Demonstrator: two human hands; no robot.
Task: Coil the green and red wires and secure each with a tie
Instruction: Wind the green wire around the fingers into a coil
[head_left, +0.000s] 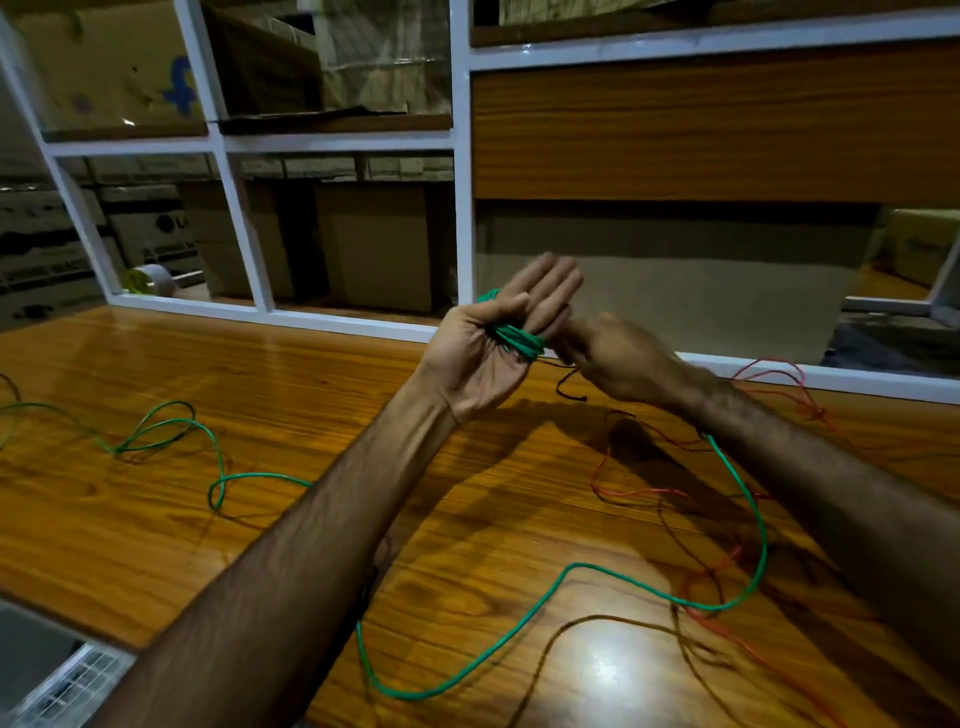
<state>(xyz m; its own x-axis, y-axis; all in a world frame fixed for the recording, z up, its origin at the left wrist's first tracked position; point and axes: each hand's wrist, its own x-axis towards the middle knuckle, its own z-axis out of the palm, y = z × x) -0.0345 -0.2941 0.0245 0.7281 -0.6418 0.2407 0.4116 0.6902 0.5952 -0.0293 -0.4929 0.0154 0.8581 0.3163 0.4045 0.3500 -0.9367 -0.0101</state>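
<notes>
**Green wire halfway onto the hand, red one lying loose**

Starting at the far left, the slack of the green wire (218, 467) is snaking in loose loops over the wooden table (156, 519), disappearing behind the left forearm and coming out again in a big curve toward the near edge before running up to the right wrist. A roll of tape (145, 278) is sitting behind the white frame (462, 208) at the back left.

Middle of the shot: the left hand (493, 343) is being held up palm-open, fingers straight and close together, with a bunch of green turns wrapped across the palm and the thumb folding down onto them. Just beside it, the right hand (618, 364) is seen from the back and blurry, fingers pointing at the coil; I can't tell whether it's pinching the wire.

Over on the right, the red wire (779, 374) is lying in a loose tangle on the table, apart from both hands.
</notes>
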